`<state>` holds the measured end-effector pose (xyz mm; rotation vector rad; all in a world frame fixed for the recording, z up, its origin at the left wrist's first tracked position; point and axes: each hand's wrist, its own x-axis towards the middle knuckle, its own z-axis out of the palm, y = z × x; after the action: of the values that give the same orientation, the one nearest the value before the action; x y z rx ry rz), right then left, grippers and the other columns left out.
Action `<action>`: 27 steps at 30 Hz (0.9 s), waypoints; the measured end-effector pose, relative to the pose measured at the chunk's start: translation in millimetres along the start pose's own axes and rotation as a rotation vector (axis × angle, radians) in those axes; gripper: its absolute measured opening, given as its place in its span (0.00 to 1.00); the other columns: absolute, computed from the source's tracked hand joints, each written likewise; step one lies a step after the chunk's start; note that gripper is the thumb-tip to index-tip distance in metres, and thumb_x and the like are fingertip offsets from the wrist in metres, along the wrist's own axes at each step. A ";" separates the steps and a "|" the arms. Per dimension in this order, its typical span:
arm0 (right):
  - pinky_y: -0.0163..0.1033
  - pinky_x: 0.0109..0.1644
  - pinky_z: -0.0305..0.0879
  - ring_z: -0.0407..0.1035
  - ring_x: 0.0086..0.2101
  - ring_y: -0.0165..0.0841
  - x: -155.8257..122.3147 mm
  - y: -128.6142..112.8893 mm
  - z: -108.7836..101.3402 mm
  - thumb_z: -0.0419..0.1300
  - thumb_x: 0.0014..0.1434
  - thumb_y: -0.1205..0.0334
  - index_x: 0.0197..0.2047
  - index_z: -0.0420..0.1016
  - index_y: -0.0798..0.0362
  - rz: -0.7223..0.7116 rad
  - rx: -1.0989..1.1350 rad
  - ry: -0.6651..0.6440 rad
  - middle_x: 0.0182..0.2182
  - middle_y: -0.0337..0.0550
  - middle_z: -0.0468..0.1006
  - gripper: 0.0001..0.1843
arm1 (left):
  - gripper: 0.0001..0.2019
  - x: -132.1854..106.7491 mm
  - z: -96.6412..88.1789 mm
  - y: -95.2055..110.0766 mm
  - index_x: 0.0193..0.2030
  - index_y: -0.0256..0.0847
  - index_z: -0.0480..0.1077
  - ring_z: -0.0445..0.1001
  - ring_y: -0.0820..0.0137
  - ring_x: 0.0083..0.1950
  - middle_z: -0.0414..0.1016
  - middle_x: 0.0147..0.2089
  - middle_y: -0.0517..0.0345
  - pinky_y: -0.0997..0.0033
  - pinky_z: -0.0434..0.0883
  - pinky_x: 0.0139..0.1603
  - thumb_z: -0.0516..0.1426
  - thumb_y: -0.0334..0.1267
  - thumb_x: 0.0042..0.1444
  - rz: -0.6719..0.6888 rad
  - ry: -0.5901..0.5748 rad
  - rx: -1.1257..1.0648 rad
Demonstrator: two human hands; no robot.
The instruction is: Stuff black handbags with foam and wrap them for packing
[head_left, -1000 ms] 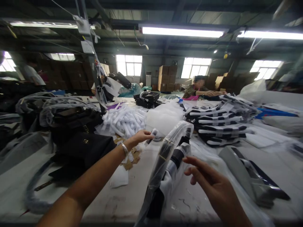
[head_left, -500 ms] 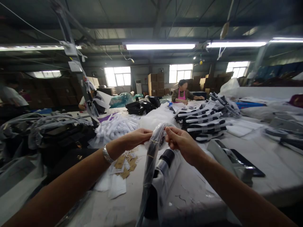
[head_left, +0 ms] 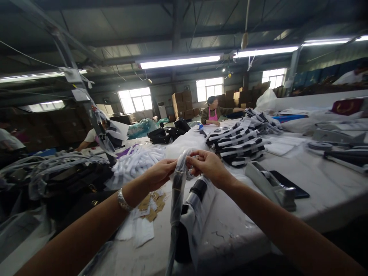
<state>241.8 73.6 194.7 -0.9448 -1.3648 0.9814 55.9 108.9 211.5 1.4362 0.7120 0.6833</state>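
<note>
Several black bags wrapped in clear plastic (head_left: 66,180) are lying at the left of the white bench (head_left: 316,180), a pile of white paper rolls (head_left: 138,163) just beside them. Left hand (head_left: 159,172), fingers closed, is pinching the top of the clear plastic sleeve over a black strap (head_left: 176,191), which is standing upright at bench centre. Right hand (head_left: 208,166) is pinching the same top edge from the other side, fingers narrow. Grey metal tape dispenser (head_left: 270,184) is sitting to the right, near a stack of black-and-white striped packs (head_left: 241,143).
</note>
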 end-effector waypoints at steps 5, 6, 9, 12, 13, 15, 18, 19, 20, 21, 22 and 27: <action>0.33 0.23 0.72 0.74 0.21 0.31 3.7 2.7 -3.3 0.70 0.53 0.50 0.43 0.73 0.53 -0.035 -0.058 0.000 0.24 0.39 0.81 0.20 | 0.22 1.0 -0.1 -1.3 0.36 0.33 0.77 0.62 0.78 0.24 0.71 0.26 0.60 0.79 0.60 0.23 0.67 0.54 0.51 -0.006 0.083 -0.056; 0.33 0.22 0.72 0.74 0.21 0.31 4.1 1.9 -2.9 0.71 0.53 0.50 0.43 0.72 0.53 -0.040 -0.062 -0.001 0.24 0.39 0.81 0.21 | 0.24 0.5 -0.8 -0.5 0.35 0.33 0.77 0.63 0.77 0.23 0.71 0.25 0.59 0.78 0.60 0.22 0.65 0.57 0.52 -0.010 0.095 -0.061; 0.32 0.21 0.71 0.74 0.21 0.32 4.0 -2.2 -1.0 0.71 0.52 0.51 0.41 0.70 0.52 -0.038 -0.074 -0.009 0.24 0.38 0.81 0.20 | 0.24 -3.9 -0.8 3.4 0.35 0.32 0.77 0.64 0.77 0.24 0.73 0.26 0.58 0.78 0.60 0.23 0.65 0.57 0.53 -0.024 0.087 -0.048; 0.32 0.23 0.71 0.74 0.21 0.31 0.5 -5.0 -5.0 0.70 0.53 0.53 0.42 0.70 0.52 -0.033 -0.065 -0.014 0.25 0.39 0.81 0.19 | 0.20 -10.8 4.2 7.6 0.40 0.32 0.79 0.67 0.77 0.26 0.75 0.28 0.57 0.79 0.63 0.26 0.68 0.49 0.52 -0.038 0.047 -0.025; 0.32 0.23 0.71 0.74 0.21 0.30 -1.5 -4.5 -9.7 0.70 0.54 0.53 0.42 0.70 0.53 -0.039 -0.060 -0.012 0.26 0.40 0.82 0.19 | 0.19 -12.9 6.4 8.8 0.41 0.32 0.79 0.69 0.75 0.27 0.77 0.30 0.56 0.78 0.65 0.28 0.68 0.48 0.52 -0.030 0.040 -0.014; 0.32 0.25 0.71 0.74 0.21 0.29 -7.2 0.6 -25.7 0.68 0.55 0.51 0.42 0.72 0.53 -0.049 -0.070 0.007 0.28 0.41 0.82 0.18 | 0.19 -15.8 10.2 10.6 0.41 0.33 0.80 0.73 0.72 0.31 0.79 0.33 0.53 0.77 0.67 0.31 0.68 0.49 0.52 0.003 0.049 0.027; 0.33 0.29 0.72 0.76 0.25 0.30 -22.7 20.5 -63.5 0.64 0.59 0.51 0.42 0.75 0.54 -0.008 -0.273 0.063 0.33 0.44 0.83 0.15 | 0.19 -15.8 10.8 11.2 0.40 0.35 0.81 0.76 0.69 0.36 0.81 0.36 0.51 0.76 0.70 0.34 0.68 0.50 0.51 0.039 0.085 0.092; 0.34 0.32 0.72 0.77 0.27 0.31 -30.2 30.2 -77.6 0.62 0.62 0.52 0.43 0.76 0.53 0.035 -0.433 0.067 0.34 0.44 0.83 0.14 | 0.19 -14.9 9.5 10.7 0.39 0.35 0.81 0.76 0.68 0.37 0.81 0.36 0.51 0.76 0.70 0.36 0.68 0.51 0.50 0.040 0.092 0.101; 0.34 0.34 0.72 0.77 0.29 0.31 -38.7 41.2 -91.3 0.60 0.64 0.53 0.43 0.77 0.52 0.086 -0.612 0.059 0.34 0.43 0.83 0.12 | 0.19 -13.8 7.8 9.8 0.39 0.36 0.81 0.77 0.68 0.37 0.82 0.37 0.51 0.76 0.71 0.37 0.68 0.51 0.50 0.043 0.099 0.105; 0.34 0.37 0.71 0.78 0.31 0.32 -47.8 53.0 -103.9 0.59 0.65 0.55 0.43 0.78 0.52 0.140 -0.783 0.038 0.34 0.42 0.83 0.11 | 0.18 -12.6 6.0 8.7 0.39 0.36 0.81 0.77 0.69 0.37 0.82 0.37 0.51 0.76 0.71 0.38 0.69 0.51 0.50 0.049 0.106 0.105; 0.35 0.40 0.70 0.78 0.34 0.33 -57.0 65.4 -114.6 0.59 0.64 0.58 0.42 0.79 0.52 0.195 -0.926 0.012 0.34 0.42 0.84 0.09 | 0.18 -11.4 4.4 7.3 0.39 0.37 0.81 0.77 0.69 0.37 0.82 0.36 0.52 0.76 0.71 0.39 0.69 0.51 0.50 0.056 0.115 0.105; 0.41 0.48 0.67 0.76 0.46 0.45 -89.1 124.1 -138.2 0.68 0.55 0.65 0.37 0.81 0.56 0.403 -1.220 -0.037 0.41 0.53 0.83 0.05 | 0.17 -9.6 2.8 1.2 0.40 0.40 0.81 0.76 0.70 0.35 0.82 0.37 0.54 0.76 0.71 0.37 0.69 0.51 0.50 0.072 0.152 0.102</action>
<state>381.2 33.7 48.3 -2.1642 -1.8435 0.3414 52.2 99.8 213.0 1.5205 0.8269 0.8284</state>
